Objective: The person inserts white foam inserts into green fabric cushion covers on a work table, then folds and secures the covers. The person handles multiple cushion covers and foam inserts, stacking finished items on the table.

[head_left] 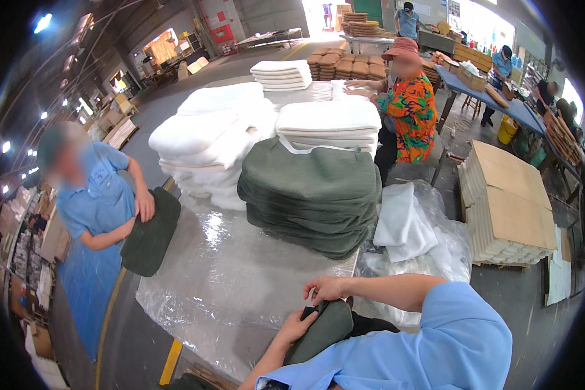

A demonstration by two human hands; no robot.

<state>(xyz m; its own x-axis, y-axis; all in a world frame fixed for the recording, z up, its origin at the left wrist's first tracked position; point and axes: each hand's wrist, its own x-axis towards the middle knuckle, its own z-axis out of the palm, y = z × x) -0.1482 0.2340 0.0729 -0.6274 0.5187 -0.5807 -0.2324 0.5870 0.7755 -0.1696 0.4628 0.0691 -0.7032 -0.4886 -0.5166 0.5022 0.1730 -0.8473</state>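
Note:
A dark green cushion [322, 335] rests against my body at the near table edge, partly hidden by my blue sleeve. My left hand [297, 327] is closed around its left side, next to a small black piece [310, 312] at the cushion's upper edge. Just above that edge is my right hand [325, 289], its fingers bent inward; whatever they pinch is too small to make out. Beyond my hands a tall stack of dark green cushions [312, 195] stands on the plastic-covered table [208, 286].
White padding stacks [208, 123] stand behind the green stack. On the left a co-worker [91, 188] holds another green cushion [151, 234]; a person in an orange patterned shirt [409, 110] works at the far right. Clear plastic [445, 244] and a cardboard-topped stack [507, 201] lie to my right.

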